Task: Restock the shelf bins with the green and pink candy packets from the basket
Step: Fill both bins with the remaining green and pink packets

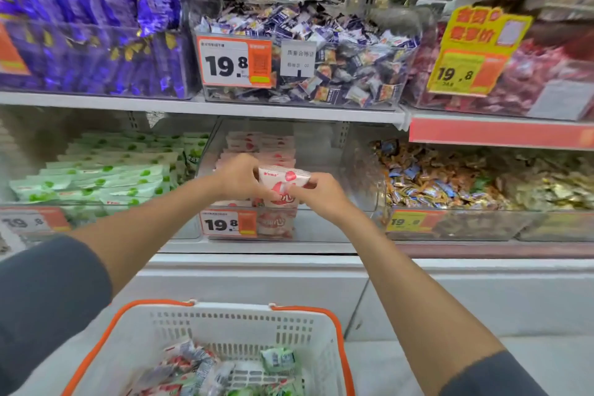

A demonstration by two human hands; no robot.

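Both my hands hold a pink candy packet at the front of the clear middle bin on the lower shelf. My left hand grips its left side and my right hand pinches its right edge. Rows of pink packets stand in that bin behind my hands. The bin to the left holds stacked green packets. Below, the white basket with orange handles holds several mixed green and pink packets.
A bin of mixed wrapped sweets sits to the right of the pink bin. The upper shelf carries purple bags, a bin of small wrapped candies and red sweets. Price tags hang on the bin fronts.
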